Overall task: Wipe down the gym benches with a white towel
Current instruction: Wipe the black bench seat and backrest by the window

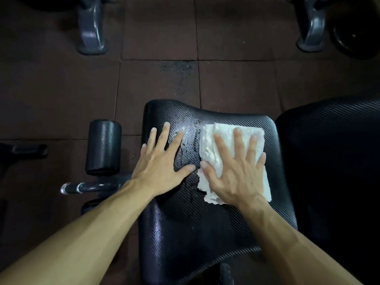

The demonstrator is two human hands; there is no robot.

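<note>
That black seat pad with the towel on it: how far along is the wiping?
Partway, it seems. The seat pad shows a wet sheen and droplets between the hands, so some of it has likely been wiped. In hand: the right hand presses the white towel flat on the pad's far right part, while the left hand rests flat beside it. The back pad on the right looks untouched.

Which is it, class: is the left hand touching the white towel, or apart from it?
Apart. The head view shows bare black bench pad between the left hand and the white towel.
</note>
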